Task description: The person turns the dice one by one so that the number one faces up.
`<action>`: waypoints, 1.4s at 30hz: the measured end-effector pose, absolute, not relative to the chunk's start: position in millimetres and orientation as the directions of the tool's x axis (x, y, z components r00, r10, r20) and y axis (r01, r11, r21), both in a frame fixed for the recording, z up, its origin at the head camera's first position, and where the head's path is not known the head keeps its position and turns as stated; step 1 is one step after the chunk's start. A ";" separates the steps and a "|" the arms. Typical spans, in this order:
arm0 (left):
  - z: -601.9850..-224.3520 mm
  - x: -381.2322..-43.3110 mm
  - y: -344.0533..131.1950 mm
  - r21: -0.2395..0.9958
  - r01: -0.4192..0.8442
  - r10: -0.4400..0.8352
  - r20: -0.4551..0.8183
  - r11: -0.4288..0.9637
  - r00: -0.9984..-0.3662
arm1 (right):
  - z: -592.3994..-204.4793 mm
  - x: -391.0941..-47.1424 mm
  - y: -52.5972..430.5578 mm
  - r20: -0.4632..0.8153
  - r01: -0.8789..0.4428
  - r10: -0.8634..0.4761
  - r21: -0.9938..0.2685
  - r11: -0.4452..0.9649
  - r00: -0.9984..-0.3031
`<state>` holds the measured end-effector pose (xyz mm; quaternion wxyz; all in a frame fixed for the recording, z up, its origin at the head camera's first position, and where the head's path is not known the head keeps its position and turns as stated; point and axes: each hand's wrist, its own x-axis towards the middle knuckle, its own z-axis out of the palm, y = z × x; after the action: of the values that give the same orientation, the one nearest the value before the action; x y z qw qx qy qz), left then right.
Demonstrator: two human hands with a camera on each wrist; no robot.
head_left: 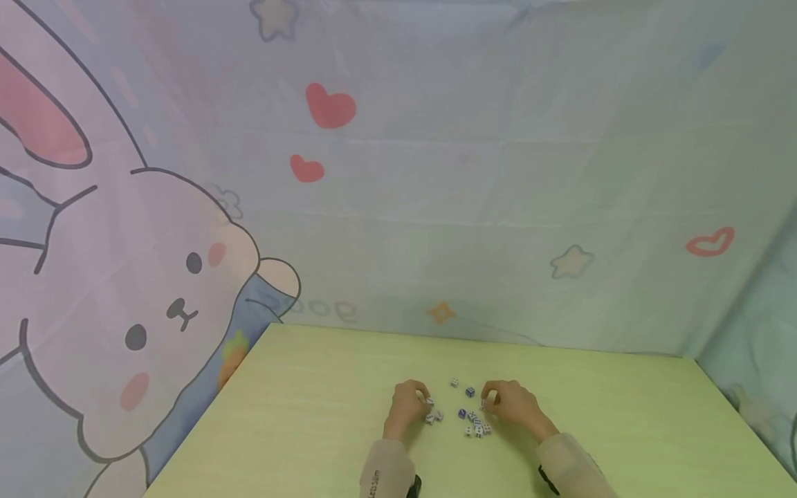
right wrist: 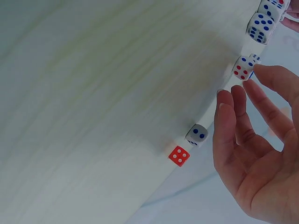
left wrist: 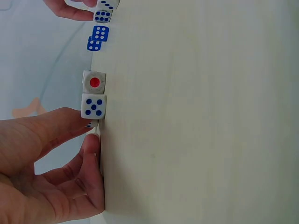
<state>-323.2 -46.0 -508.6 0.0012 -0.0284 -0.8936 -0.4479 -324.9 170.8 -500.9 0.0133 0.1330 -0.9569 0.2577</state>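
Note:
My left hand (head_left: 407, 404) reaches down to the table, thumb and fingertip at a small white die (left wrist: 91, 123) that is mostly hidden between them. Right in front of it in the left wrist view stand a five-spot white die (left wrist: 93, 106) and one with a big red spot (left wrist: 94, 82). My right hand (head_left: 513, 404) pinches a white die (head_left: 482, 404) with thumb and index finger, the other fingers curved loosely. In the right wrist view, a die with red and blue spots (right wrist: 243, 68) overlaps those fingertips and partly hides what they hold.
Between the hands lie several dice, among them a blue die (head_left: 462, 413) and a white one (head_left: 468, 431). Farther back are another blue die (head_left: 470, 392) and a white die (head_left: 454, 382). A red die (right wrist: 179, 156) shows beside my right hand. A printed cloth (head_left: 436, 242) hangs behind the table (head_left: 299, 429).

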 end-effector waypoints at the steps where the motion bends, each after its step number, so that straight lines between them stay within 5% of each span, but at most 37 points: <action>1: -508.4 -323.2 -46.0 0.802 0.047 0.050 0.021 0.595 -0.999 | -500.9 -325.3 170.6 0.097 -0.264 -0.249 -0.491 0.830 -0.964; 42: -511.9 -317.8 -51.2 0.797 0.075 0.074 0.038 0.600 -0.996 | -505.9 -315.8 162.6 0.102 -0.277 -0.262 -0.492 0.825 -0.960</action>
<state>-317.8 -51.2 -511.9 0.0005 -0.0418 -0.8944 -0.4454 -315.8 162.6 -505.9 0.0149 0.1410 -0.9552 0.2599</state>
